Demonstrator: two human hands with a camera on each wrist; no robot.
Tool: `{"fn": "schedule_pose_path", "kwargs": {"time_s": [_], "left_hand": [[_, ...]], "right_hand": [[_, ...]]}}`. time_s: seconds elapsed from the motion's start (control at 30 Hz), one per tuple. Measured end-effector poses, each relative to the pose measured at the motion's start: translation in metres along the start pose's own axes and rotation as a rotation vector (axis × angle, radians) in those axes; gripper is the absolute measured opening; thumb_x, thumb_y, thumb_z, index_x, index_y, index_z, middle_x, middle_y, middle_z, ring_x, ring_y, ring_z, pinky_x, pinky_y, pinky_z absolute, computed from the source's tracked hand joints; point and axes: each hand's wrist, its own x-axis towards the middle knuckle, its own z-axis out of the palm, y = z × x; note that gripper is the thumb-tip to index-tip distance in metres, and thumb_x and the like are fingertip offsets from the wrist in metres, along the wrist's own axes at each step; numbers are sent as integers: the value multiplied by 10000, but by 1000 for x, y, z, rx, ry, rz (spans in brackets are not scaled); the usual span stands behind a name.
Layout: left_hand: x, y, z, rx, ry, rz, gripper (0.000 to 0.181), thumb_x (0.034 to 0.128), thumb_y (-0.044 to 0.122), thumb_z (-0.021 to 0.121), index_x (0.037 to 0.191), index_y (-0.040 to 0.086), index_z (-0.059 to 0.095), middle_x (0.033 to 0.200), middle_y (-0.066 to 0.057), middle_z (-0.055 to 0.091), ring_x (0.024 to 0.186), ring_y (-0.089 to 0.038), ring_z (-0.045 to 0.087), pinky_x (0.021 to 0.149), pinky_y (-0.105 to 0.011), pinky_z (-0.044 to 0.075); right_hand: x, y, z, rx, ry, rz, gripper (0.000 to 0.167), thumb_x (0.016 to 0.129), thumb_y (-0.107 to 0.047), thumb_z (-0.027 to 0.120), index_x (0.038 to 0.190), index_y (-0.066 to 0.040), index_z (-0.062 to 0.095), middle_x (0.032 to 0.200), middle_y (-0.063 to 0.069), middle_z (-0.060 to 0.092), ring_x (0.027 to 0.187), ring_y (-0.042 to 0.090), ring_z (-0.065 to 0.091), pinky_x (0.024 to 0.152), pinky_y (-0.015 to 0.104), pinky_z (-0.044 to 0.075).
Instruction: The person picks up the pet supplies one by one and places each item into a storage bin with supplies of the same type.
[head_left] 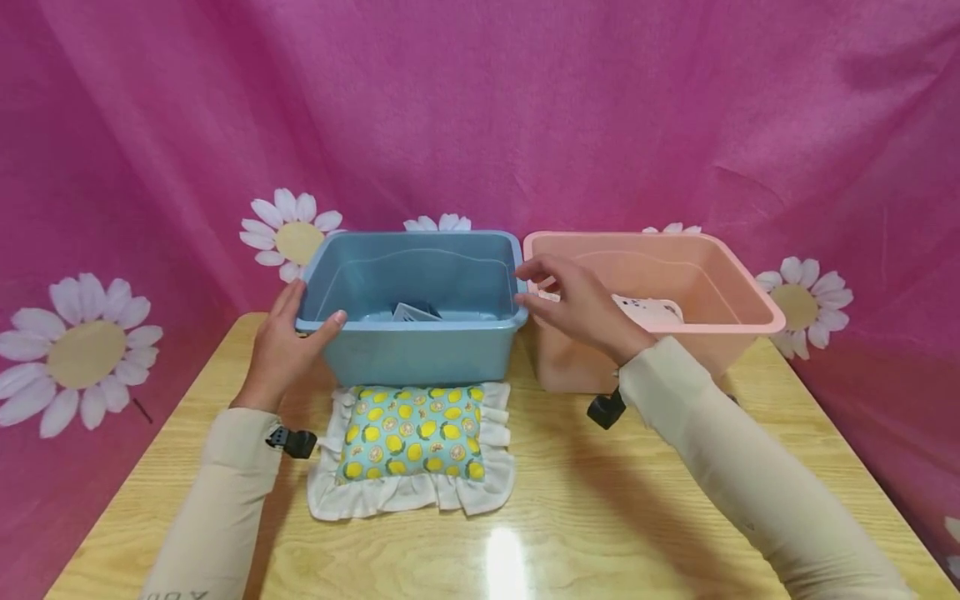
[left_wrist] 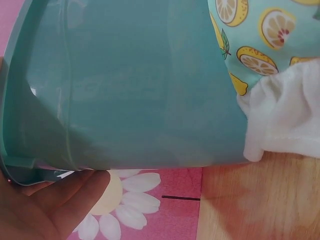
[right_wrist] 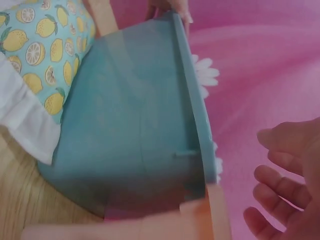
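Note:
A blue plastic bin (head_left: pixel 420 354) stands on the table. My left hand (head_left: pixel 283 350) holds its front left corner, with the thumb at the front rim and the fingers (left_wrist: pixel 75 200) beneath the rim's outer edge. Near the bin's right rim hovers my right hand (head_left: pixel 573 300), its fingers loosely bent and nothing between them. Inside the blue bin lies a grey and white item (head_left: pixel 414 312), mostly hidden by the front wall. A small lemon-print pillow (head_left: pixel 412 433) with white ruffles lies before the bin, touching its front in the left wrist view.
To the right stands a peach-coloured bin (head_left: pixel 738 329), close beside the blue one. It contains a white item with dark marks (head_left: pixel 652 311), partly hidden by the right hand. A pink curtain (head_left: pixel 480 108) with daisies hangs behind the wooden table (head_left: pixel 600 508).

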Motion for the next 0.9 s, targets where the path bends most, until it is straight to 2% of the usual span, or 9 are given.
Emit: {"fn": "schedule_pose_path", "kwargs": {"time_s": [0.17,0.43,0.53,0.77,0.9], "left_hand": [[0,0,-2,-5,10,7,890,877,552,606,1554,150,190,1598,-81,183,1392,-408,277,980,-672,359],[-1,0,-1,-13,-3,-1,898,873,561,605,1558,169,174,1603,-70,168,1394,-416,269,960,-681,369],[0,0,-1,-5,-4,1,898,874,563,603,1557,168,175,1604,-64,166,1396,-408,267,971,-674,366],[0,1,-3,-12,-10,-2,903,872,562,605,1558,168,170,1604,-66,167,1390,-417,275,969,-676,365],[-1,-1,-3,-16,-8,5,896,875,546,611,1557,164,173,1601,-71,175,1382,-423,286,959,-676,375]], "right_hand": [[-16,5,-12,5,53,-9,312,879,-91,689,1169,-2,616,1118,143,654,998,246,597,883,426,499],[-45,9,-27,-62,91,-51,294,875,-103,710,1154,-53,634,1096,54,662,1013,195,596,879,415,503],[-57,9,-33,-96,121,-67,288,870,-103,718,1141,-55,637,1084,43,663,1010,162,598,865,382,516],[-87,10,-49,-85,177,-91,285,837,-6,727,1108,-50,653,1054,18,663,993,23,572,850,194,506],[-107,13,-55,-107,195,-80,316,822,22,731,1116,-60,650,1066,9,649,999,17,564,864,163,484]]}}
